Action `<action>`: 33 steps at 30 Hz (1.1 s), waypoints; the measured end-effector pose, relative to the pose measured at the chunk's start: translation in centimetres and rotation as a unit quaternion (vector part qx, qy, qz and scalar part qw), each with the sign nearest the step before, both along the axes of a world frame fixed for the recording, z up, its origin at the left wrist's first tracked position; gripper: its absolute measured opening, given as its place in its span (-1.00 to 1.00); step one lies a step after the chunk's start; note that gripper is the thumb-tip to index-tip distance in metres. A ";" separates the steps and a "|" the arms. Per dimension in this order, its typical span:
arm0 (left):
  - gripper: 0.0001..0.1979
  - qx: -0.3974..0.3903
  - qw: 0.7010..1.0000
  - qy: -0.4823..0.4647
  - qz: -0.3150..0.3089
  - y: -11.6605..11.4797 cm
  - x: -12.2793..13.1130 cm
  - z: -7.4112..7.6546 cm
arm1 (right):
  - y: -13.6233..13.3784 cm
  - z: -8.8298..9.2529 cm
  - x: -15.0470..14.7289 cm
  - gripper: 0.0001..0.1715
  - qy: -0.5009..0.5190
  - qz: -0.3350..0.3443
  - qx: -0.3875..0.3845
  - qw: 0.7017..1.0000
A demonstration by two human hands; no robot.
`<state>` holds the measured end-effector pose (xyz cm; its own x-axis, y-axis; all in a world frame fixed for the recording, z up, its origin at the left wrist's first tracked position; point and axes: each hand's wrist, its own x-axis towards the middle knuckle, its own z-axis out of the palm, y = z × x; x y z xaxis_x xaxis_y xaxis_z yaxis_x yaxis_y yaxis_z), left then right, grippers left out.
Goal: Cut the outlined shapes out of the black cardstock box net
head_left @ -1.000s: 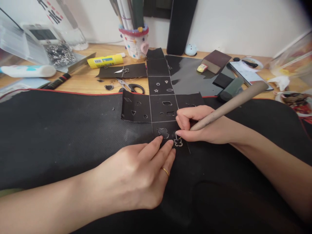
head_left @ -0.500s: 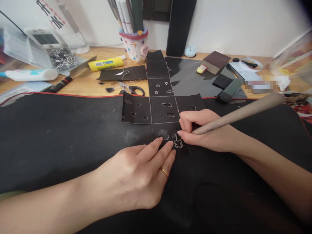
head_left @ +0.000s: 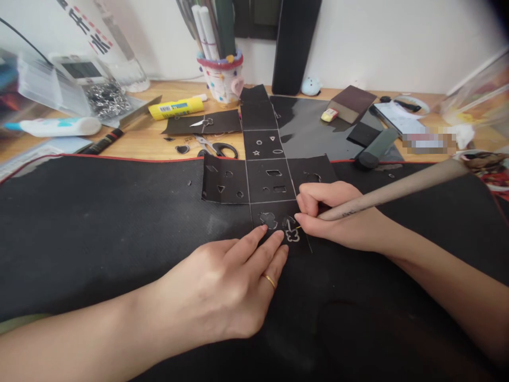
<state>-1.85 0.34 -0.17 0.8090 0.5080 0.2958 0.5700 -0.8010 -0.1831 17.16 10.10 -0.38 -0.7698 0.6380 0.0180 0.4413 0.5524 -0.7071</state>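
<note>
A cross-shaped sheet of black card (head_left: 260,208) lies on the dark mat, ruled with pale lines and bearing cut-out and drawn shapes. My left hand (head_left: 234,281) rests on its near panel, fingers stretched flat beside a cloud-shaped hole (head_left: 269,220). In my right hand (head_left: 338,209) is what looks like a craft knife (head_left: 393,187), with a long, thick grey handle that slants up to the right. Its thin yellowish tip touches or nearly touches the card by a pale flower outline (head_left: 292,235). My right fingertips hide part of the grip.
Scissors (head_left: 223,150), a yellow glue stick (head_left: 177,107) and a decorated pen cup (head_left: 223,79) stand or lie beyond the mat (head_left: 99,223). An eraser (head_left: 329,114), a dark green marker-like tube (head_left: 376,148) and a phone (head_left: 400,118) are at back right.
The camera view has shifted slightly, so everything sits a little further right. The knife tip has drawn slightly right of the flower outline's stem. My left hand stays on the card.
</note>
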 end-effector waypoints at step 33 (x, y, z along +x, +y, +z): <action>-0.83 -0.040 0.999 -0.001 -0.005 -1.3 5.9 1.2 | -0.8 1.0 -0.2 -0.74 -0.006 -0.066 -0.072 0.995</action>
